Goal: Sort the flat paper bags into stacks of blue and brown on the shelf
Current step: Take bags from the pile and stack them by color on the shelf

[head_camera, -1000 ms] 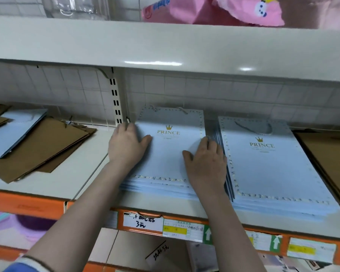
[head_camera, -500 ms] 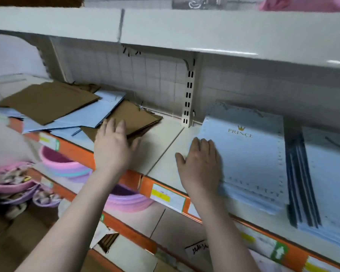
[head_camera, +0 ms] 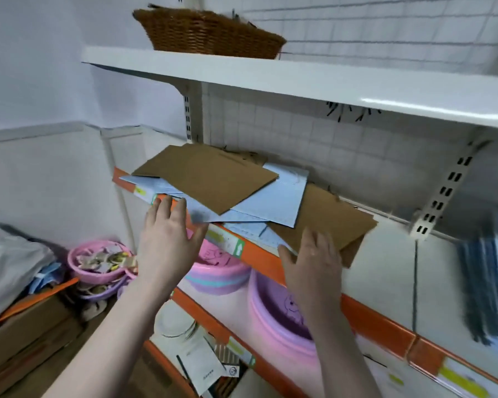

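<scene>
Far to the left of both hands, low down, a grey bag (head_camera: 9,262) lies over cardboard boxes (head_camera: 26,334), with a pink bowl (head_camera: 98,264) of small items just right of it. The left hand (head_camera: 168,242) is raised before the orange shelf edge (head_camera: 259,255), fingers straight and slightly spread, holding nothing; its fingertips (head_camera: 167,202) reach the overhanging corner of a blue bag (head_camera: 202,215), though whether they touch it is unclear. Above and beyond this hand a brown bag (head_camera: 210,176) tops a loose, unsorted pile on the shelf (head_camera: 385,254), with more blue bags (head_camera: 273,202) fanned out beneath it. Higher still, a wicker basket (head_camera: 210,33) sits on the upper shelf (head_camera: 299,81). Between the hands, below the shelf edge, stand stacked pink basins (head_camera: 219,268). The right hand (head_camera: 314,262) is open too, fingers relaxed and spread, gripping nothing; it hovers at the front corner of a lower brown stack (head_camera: 328,222), which sticks out past the blue bags and over the shelf edge. Contact there cannot be made out. Under this hand sits a larger pink tub (head_camera: 282,314). Well to the right of the right hand, a blurred blue stack (head_camera: 489,282) lies on the same shelf, apart from the mixed pile.
</scene>
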`<state>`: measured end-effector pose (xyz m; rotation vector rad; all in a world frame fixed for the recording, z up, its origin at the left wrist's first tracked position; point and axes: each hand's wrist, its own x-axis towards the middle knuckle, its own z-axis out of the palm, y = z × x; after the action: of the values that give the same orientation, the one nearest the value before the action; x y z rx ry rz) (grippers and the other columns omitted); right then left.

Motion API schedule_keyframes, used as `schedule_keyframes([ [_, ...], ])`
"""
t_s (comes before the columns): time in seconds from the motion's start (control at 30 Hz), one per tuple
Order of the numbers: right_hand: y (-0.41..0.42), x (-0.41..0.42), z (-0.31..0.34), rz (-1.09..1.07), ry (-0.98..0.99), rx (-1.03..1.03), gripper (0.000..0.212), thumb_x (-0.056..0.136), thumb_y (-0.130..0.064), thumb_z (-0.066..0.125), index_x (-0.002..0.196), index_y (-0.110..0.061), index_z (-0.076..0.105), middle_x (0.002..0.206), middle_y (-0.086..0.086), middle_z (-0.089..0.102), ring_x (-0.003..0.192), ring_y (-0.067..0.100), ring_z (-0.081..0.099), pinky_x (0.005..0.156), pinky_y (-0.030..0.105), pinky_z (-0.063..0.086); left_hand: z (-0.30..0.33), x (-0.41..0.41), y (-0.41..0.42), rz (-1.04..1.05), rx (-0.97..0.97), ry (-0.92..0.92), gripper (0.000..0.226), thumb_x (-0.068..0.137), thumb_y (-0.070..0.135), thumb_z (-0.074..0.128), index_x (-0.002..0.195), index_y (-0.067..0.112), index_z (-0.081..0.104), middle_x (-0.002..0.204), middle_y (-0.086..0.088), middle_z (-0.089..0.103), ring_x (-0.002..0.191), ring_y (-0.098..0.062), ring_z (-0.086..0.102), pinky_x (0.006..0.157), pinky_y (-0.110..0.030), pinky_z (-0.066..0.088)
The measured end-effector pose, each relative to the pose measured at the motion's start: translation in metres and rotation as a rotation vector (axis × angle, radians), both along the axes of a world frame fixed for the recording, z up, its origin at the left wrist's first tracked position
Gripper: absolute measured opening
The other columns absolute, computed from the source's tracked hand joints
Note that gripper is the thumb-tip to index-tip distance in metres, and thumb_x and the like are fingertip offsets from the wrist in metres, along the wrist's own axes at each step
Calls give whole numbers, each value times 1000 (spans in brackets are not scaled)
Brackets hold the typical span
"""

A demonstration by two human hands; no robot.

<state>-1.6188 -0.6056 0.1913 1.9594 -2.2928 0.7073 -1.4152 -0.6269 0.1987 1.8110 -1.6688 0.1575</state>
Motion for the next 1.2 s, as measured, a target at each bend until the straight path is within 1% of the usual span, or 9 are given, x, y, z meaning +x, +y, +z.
schedule_keyframes([
  [0.07,-12,20,3,26,6,13,66,96,-48,38,148,-9,24,151,11,31,141,25,22,113,35,19,1,20,-10,6,6,-6,67,81,45,44,124,-5,55,131,-30,50,126,-46,41,107,-49,31],
  [0.23,-51,57,11,54,22,24,64,97,-46,37,147,-8,25,147,11,33,139,25,25,112,34,22,5,55,-51,-14,44,33,62,89,34,60,139,1,42,146,-24,35,139,-37,25,114,-41,16],
  [0.3,-72,68,10,46,21,31,64,97,-46,39,146,-7,27,146,12,35,138,26,26,113,36,25,4,67,-72,-22,39,26,62,87,33,63,136,0,45,144,-25,38,137,-39,27,113,-43,19],
  [0.4,-104,86,6,31,-19,-20,63,94,-43,49,140,-2,38,134,18,47,130,32,39,106,43,35,3,83,-109,-27,33,-18,60,84,34,66,130,-2,51,138,-26,45,132,-41,35,109,-47,27],
  [0.5,-140,100,7,-1,-24,-32,60,93,-43,51,135,-1,43,129,18,50,126,33,43,103,44,39,7,96,-149,-41,74,-52,61,87,39,61,134,2,48,143,-23,40,137,-36,28,112,-41,21],
  [0.7,-194,120,11,-51,3,97,65,95,-52,37,143,-8,30,141,14,38,134,29,32,110,40,31,10,119,-212,-52,132,-58,65,90,49,49,140,10,40,149,-17,32,141,-31,21,115,-39,16],
  [0.83,-209,126,6,-54,62,196,69,96,-56,30,148,-11,19,151,14,23,142,30,16,117,42,16,10,128,-241,-89,180,-40,66,90,53,46,140,11,40,150,-15,31,142,-30,18,115,-40,16],
  [0.93,-215,119,3,5,98,229,68,96,-57,26,149,-15,17,155,11,16,144,29,9,118,42,10,6,130,-255,-116,238,-51,67,90,57,42,141,14,37,152,-15,27,143,-30,17,115,-41,16],
  [1.2,-226,109,9,173,-100,302,69,92,-49,46,150,-24,18,159,4,5,146,21,-3,116,33,-3,-6,145,-277,-169,454,-105,76,83,71,34,136,17,37,143,-22,35,135,-39,30,110,-49,28],
])
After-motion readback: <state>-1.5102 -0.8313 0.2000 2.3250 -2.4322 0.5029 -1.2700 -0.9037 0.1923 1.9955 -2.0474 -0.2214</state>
